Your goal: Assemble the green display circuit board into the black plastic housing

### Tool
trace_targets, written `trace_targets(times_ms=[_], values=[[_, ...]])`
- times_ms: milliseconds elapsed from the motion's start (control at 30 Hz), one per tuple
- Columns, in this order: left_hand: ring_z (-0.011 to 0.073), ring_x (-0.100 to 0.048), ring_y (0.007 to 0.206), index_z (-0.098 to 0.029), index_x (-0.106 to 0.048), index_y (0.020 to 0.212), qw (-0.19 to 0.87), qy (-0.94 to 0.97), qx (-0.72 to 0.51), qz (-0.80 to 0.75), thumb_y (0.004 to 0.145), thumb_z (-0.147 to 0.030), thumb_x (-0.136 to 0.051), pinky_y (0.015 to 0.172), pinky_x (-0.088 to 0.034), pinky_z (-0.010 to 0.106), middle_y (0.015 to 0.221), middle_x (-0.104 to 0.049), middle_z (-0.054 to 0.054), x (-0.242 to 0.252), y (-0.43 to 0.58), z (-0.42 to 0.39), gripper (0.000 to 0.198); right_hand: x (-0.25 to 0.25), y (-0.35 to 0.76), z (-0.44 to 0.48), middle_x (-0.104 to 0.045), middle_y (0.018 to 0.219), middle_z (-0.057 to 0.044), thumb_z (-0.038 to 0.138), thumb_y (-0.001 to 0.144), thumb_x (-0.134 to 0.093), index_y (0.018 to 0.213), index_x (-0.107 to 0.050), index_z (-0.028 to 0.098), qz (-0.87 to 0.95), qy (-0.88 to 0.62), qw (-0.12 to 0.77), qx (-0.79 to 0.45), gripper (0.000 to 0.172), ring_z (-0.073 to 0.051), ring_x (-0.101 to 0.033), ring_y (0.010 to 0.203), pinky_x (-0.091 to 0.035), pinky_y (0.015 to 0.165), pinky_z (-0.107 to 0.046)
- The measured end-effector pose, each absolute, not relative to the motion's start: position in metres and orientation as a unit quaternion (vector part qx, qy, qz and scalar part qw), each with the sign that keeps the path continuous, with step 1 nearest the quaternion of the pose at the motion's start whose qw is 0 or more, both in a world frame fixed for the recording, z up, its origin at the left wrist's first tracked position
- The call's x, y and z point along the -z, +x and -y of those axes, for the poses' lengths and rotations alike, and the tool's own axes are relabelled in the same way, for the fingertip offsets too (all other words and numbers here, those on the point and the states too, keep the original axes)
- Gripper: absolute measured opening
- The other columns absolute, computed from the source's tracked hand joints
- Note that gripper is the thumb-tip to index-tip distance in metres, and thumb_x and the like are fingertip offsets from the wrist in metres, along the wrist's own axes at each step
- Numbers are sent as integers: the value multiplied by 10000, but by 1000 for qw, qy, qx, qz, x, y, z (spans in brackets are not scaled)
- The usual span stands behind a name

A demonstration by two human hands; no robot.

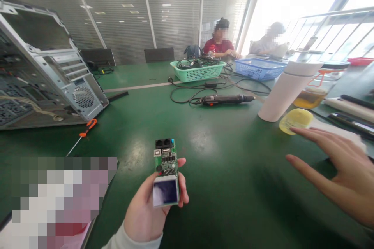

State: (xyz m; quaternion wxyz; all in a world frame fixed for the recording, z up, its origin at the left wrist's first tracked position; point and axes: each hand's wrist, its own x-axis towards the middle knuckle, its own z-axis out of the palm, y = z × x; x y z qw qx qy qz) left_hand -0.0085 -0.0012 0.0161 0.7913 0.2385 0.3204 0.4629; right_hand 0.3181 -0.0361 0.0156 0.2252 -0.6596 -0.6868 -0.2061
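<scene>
My left hand [146, 210] is closed around a small green circuit board [166, 163] with black connectors at its far end and a small screen [165, 192] at the near end, held upright above the green table [219, 171]. My right hand [341, 171] hovers open at the right, fingers stretched out and pointing left, holding nothing. It is nearest a round yellow lid [296, 121] and a white cylinder-shaped cup [288, 91] lying tilted beyond it.
An open computer case [43, 66] stands at the left with an orange-handled screwdriver [83, 134] in front. An electric screwdriver [224, 99] with cable lies mid-table. Green basket [198, 71] and blue basket [258, 68] sit farther back, where two people sit.
</scene>
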Motion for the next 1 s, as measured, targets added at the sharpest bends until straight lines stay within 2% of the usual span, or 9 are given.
trace_targets(times_ms=[200,300,433,533,633,733,800,867,1000], values=[[205,-660,741,-152,-705,860,738,244,-478,-409,794,-375,-600,551,-509,260,819,-714,81,-9,-4,-2,256,-38,233,25,-465,1236,-81,401,977,-311,1265,-426,175,790,-528,270,158,384,-256,-376,1208,-383,946,-424],[197,-646,741,-161,-678,952,675,294,-506,-450,720,-417,-677,542,-537,270,900,-712,77,-3,-2,-4,345,-44,209,25,-434,1278,-62,333,955,-351,1266,-443,186,811,-499,278,130,355,-255,-338,1239,-378,978,-435],[172,-644,732,-177,-619,1111,548,393,-533,-511,697,-407,-697,509,-529,228,960,-682,60,4,-4,-6,479,-51,190,25,-353,1352,-33,289,919,-438,1300,-449,176,853,-456,224,117,397,-250,-282,1274,-356,1032,-442],[191,-644,819,-192,-597,1138,467,523,-504,-505,741,-377,-657,540,-537,227,984,-659,65,8,-9,-7,443,-50,178,21,-359,1354,-9,299,903,-496,1277,-498,183,864,-418,245,138,392,-243,-297,1270,-300,1082,-447],[192,-630,869,-220,-610,1084,304,696,-451,-468,766,-309,-639,572,-538,229,985,-650,56,7,-13,-4,331,-44,170,13,-391,1337,-9,303,981,-396,1235,-542,169,868,-372,281,170,322,-230,-323,1260,-278,1096,-445],[173,-628,844,-199,-585,1064,109,807,-426,-393,787,-223,-614,686,-541,252,947,-654,51,2,-13,0,280,-38,170,6,-494,1234,-60,308,1027,-258,1166,-579,89,887,-328,267,184,413,-231,-433,1162,-423,986,-407],[171,-622,881,-170,-561,1075,35,837,-418,-353,807,-193,-587,797,-519,266,955,-655,60,-1,-13,2,271,-37,174,4,-568,1109,-78,330,1028,-232,1098,-600,46,892,-307,277,180,470,-221,-519,1026,-504,861,-369],[166,-612,915,-155,-546,1088,3,849,-405,-340,819,-196,-582,849,-492,252,970,-654,64,-4,-13,3,275,-37,177,5,-591,1047,-84,345,1027,-232,1063,-602,29,890,-304,289,176,488,-219,-547,949,-527,785,-359],[156,-583,986,-151,-518,1133,-20,866,-379,-327,820,-202,-597,932,-437,231,1013,-652,56,-6,-15,4,327,-38,179,11,-592,1046,-86,293,1029,-266,1029,-591,44,885,-317,291,175,410,-210,-560,941,-526,774,-336]])
